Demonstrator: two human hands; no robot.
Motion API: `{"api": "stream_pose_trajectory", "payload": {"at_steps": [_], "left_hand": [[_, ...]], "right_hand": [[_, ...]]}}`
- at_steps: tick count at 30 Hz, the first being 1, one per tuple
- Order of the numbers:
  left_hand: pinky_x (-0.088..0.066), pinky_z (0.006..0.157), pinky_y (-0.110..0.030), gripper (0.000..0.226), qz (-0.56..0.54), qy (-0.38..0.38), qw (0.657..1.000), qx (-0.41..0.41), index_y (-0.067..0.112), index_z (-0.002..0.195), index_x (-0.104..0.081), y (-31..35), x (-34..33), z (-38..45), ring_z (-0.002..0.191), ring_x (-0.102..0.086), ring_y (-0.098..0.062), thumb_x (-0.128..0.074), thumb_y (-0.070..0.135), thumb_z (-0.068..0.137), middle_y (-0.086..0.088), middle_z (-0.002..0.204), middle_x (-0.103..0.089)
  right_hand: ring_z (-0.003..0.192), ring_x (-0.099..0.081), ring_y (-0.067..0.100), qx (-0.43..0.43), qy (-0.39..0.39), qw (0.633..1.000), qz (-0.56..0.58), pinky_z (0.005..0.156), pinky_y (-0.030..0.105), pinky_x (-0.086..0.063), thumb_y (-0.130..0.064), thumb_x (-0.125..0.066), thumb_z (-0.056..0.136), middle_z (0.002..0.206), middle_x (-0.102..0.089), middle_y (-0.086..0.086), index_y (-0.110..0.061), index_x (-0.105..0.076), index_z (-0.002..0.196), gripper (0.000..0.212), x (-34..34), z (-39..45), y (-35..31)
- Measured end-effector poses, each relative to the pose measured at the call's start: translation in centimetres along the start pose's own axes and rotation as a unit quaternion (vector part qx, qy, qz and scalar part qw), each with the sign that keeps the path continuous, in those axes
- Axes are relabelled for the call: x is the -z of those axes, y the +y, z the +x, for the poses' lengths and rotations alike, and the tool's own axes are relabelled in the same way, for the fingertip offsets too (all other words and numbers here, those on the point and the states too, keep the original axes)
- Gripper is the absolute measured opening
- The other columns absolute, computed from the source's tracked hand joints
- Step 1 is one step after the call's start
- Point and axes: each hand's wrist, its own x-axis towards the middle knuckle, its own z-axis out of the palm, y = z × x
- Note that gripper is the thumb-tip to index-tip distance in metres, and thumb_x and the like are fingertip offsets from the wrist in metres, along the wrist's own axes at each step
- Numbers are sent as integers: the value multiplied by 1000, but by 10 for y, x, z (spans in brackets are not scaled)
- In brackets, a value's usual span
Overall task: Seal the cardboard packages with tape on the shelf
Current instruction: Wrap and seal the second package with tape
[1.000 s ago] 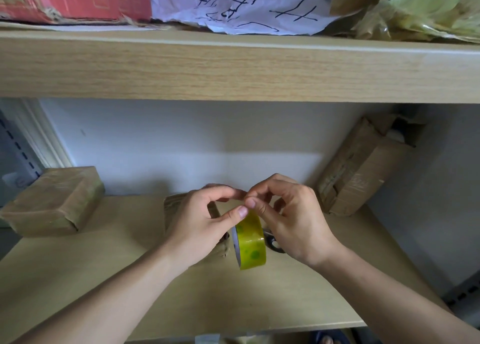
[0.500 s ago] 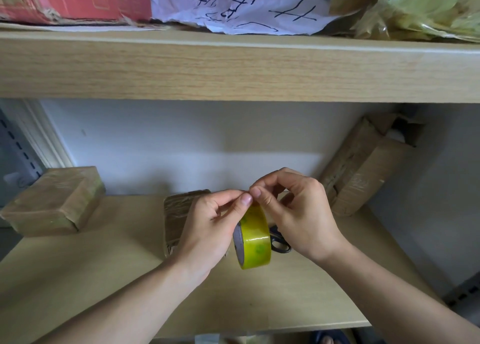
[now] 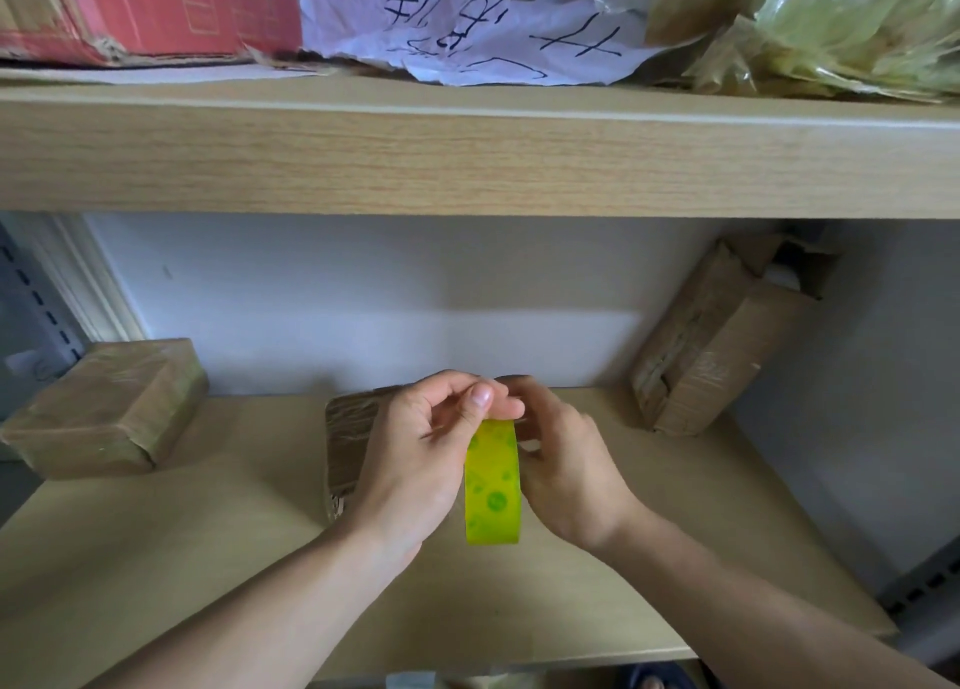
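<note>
Tape roll [image 3: 492, 485], green-dotted, no legible label.

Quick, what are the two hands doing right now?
Left hand: pinches the top of the yellow-green tape roll.
Right hand: fingers curled round the same tape roll, holding it from the other side.

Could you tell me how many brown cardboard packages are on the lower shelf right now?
3: left package at the shelf's left edge, middle package behind the hands, right package leaning in the corner. Others may be hidden.
</note>
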Motion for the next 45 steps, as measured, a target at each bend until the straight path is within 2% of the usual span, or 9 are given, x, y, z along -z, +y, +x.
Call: {"api": "stream_pose_trajectory", "payload": {"at_steps": [7, 12, 17, 21, 27, 33, 36, 41, 45], "left_hand": [[-59, 85, -28, 17, 39, 50, 997, -38, 14, 92, -73, 2, 3, 3, 87, -75, -11, -60, 18, 101, 4, 85, -80], [-50, 88, -16, 16, 130, 48, 975, -171, 18, 90, -75, 10, 8, 1, 97, -72, -7, -62, 23, 98, 12, 81, -78], [-49, 76, -10, 16, 57, -9, 995, -78, 11, 97, -74, 13, 10, 7, 95, -72, -3, -59, 14, 101, 6, 96, -79], [-47, 86, -8, 20, 29, -79, 996, -23, 20, 98, -78, 16, 19, 8, 125, -58, 3, -64, 5, 97, 17, 116, -73], [-47, 104, -27, 57, 100, -200, 973, 56, 31, 124, -66, 26, 46, 10, 129, -57, 0, -59, -14, 91, 13, 125, -72], [-50, 85, -45, 50, 113, -161, 979, 54, 27, 123, -61, 17, 37, 6, 103, -70, -32, -64, -11, 91, -1, 106, -79], [-56, 82, -35, 53, 121, -149, 981, 33, 28, 123, -61, 13, 34, 6, 92, -73, -19, -64, -13, 90, 0, 101, -80], [-51, 86, -68, 55, 129, -161, 978, 15, 44, 123, -63, 13, 32, 6, 94, -66, -46, -66, 5, 83, 6, 105, -79], [-46, 72, -70, 58, 143, -180, 973, 1, 44, 125, -59, 13, 31, 7, 77, -53, -37, -62, 3, 84, 11, 113, -76]], "right_hand": [[57, -51, -2, 103, -15, 990, -100, 60, 8, -39, -9, -57, 92, 70, -66, -5, -15, -67, 85, 14, -9, 9, 7], [56, -69, 15, -50, -154, 987, -24, 56, 40, -60, -10, -48, 92, 71, -72, 1, -7, -67, 85, 20, -12, 1, 14], [60, -70, 22, -72, -101, 991, -42, 57, 48, -58, -24, -49, 94, 73, -73, 2, -11, -67, 88, 23, -14, 2, 28], [58, -64, 8, -46, -114, 991, -53, 57, 26, -54, -11, -56, 94, 66, -67, -10, -17, -64, 77, 20, -16, 3, 23], [62, -65, 14, -49, -102, 993, -38, 60, 37, -56, -13, -52, 91, 71, -70, 1, -12, -65, 83, 15, -17, 4, 28], [60, -62, 12, -52, -107, 992, -53, 63, 45, -57, -23, -49, 91, 65, -65, -11, -25, -63, 76, 20, -18, 4, 33], [61, -64, 14, -56, -98, 992, -49, 63, 44, -57, -40, -41, 83, 68, -68, -6, -22, -65, 77, 30, -16, 4, 30], [56, -53, 8, -46, -87, 994, -56, 58, 25, -48, -19, -52, 94, 62, -60, -19, -40, -54, 71, 31, -12, 8, 24], [65, -58, -3, -61, -116, 984, -118, 62, 11, -40, -10, -58, 93, 70, -64, -23, -34, -61, 99, 25, 1, 11, 29]]}}
